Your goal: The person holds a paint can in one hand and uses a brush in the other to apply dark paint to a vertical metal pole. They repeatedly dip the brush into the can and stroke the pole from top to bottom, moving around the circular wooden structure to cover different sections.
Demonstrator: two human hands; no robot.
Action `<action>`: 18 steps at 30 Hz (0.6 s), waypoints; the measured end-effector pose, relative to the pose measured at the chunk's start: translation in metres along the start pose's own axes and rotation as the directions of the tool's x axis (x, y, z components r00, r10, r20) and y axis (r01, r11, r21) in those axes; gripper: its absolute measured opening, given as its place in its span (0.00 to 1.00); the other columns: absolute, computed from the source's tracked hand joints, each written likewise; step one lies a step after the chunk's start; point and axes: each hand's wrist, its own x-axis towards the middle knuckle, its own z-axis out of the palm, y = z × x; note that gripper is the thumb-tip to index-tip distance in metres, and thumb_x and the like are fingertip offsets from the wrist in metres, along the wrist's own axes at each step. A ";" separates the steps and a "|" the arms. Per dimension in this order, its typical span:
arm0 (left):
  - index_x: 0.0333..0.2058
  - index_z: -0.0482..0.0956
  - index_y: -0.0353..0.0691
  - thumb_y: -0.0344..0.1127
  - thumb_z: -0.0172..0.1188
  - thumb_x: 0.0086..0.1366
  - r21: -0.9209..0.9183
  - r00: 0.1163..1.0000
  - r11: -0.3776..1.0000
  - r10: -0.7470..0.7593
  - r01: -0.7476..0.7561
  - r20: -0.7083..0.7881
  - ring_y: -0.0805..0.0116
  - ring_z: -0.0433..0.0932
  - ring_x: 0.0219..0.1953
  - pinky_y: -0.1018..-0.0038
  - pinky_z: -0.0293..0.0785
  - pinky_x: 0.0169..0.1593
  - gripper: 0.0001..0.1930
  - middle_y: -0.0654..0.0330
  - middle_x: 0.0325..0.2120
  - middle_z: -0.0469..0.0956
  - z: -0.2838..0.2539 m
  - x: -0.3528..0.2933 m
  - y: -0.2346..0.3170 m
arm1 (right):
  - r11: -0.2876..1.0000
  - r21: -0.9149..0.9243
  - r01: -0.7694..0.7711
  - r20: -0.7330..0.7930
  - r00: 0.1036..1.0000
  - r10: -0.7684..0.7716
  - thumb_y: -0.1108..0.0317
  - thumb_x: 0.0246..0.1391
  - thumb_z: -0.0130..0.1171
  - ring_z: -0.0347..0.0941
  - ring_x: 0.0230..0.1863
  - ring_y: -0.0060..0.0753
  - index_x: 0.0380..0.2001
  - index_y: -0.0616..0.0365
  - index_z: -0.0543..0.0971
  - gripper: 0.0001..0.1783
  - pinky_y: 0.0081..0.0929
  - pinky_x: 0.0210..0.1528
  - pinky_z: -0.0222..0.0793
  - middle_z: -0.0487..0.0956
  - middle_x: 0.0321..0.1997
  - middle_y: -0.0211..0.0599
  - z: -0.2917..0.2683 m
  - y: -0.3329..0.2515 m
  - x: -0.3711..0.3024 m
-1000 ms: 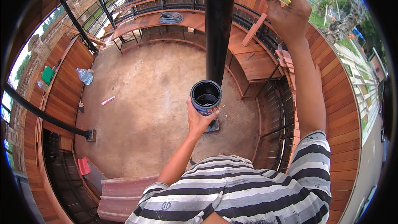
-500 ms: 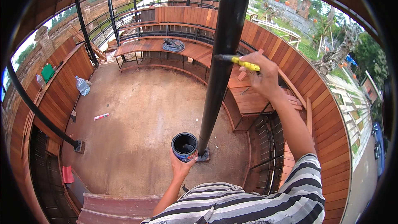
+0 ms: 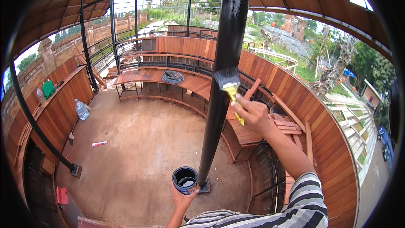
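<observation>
A black metal post [image 3: 219,114] rises in front of me, its upper part glossy and wet-looking. Gripped in my right hand [image 3: 253,114] is a paintbrush [image 3: 231,88] with a yellow handle. Its broad, dark bristles lie against the post's near face, tilted up and to the left. Low down and left of the post, my left hand [image 3: 183,198] is wrapped round a paint can [image 3: 185,180], held upright and open at the top. Dark paint coats the can's inner wall, and a pale reflection shows inside.
Curved wooden benches [image 3: 194,88] and slatted walls [image 3: 325,131] ring the brown floor [image 3: 139,152]. A coiled cable [image 3: 172,77] rests on the far bench. Leftward are a large water bottle [image 3: 81,109], a red-and-white tube [image 3: 99,143] and another black post [image 3: 42,126]. Loose planks [image 3: 291,114] lie at right.
The view has tilted upward. My right hand has turned the brush so its bristles spread flat on the post, lower along it. My left hand still holds the can beside the post.
</observation>
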 end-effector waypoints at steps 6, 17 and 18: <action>0.72 0.59 0.35 0.37 0.90 0.39 -0.049 0.998 0.998 -0.032 0.034 0.049 0.49 0.76 0.66 0.56 0.70 0.72 0.63 0.45 0.63 0.73 -0.007 -0.008 -0.021 | 0.947 0.208 -0.243 0.291 0.940 0.177 0.66 0.53 0.77 0.86 0.31 0.39 0.44 0.51 0.84 0.16 0.33 0.30 0.78 0.86 0.43 0.34 -0.037 0.012 -0.002; 0.70 0.59 0.35 0.35 0.91 0.40 -0.140 0.993 0.989 0.021 -0.038 -0.117 0.56 0.78 0.63 0.60 0.75 0.68 0.61 0.49 0.60 0.75 -0.026 0.015 -0.008 | 0.907 -0.362 -0.214 -0.376 0.924 0.067 0.71 0.67 0.68 0.84 0.38 0.25 0.46 0.59 0.86 0.07 0.27 0.38 0.76 0.88 0.39 0.33 -0.167 0.230 0.395; 0.70 0.59 0.35 0.35 0.90 0.40 -0.156 0.992 0.985 0.050 -0.068 -0.118 0.56 0.78 0.63 0.60 0.75 0.68 0.61 0.49 0.60 0.75 -0.022 0.016 -0.014 | 0.873 -0.435 -0.219 -0.421 0.907 0.018 0.78 0.65 0.68 0.82 0.40 0.21 0.47 0.61 0.87 0.08 0.23 0.39 0.74 0.88 0.39 0.32 -0.172 0.221 0.403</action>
